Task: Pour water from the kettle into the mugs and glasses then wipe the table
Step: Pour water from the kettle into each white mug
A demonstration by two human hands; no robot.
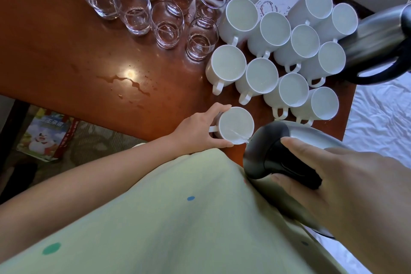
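Kettle (287, 153), clasped in the right grip (347, 187), fills the six-o'clock mug (235, 125) the left grip (198, 129) holds; most vessels look filled, the table (66, 51) puddle (126, 83) unwiped.

Below the table's left edge, you see a colourful cartoon picture book (47, 134) lying on patterned carpet (93, 140). To your right lies rumpled white bedding (382, 118). Your pale green, dotted garment (166, 218) fills the foreground.
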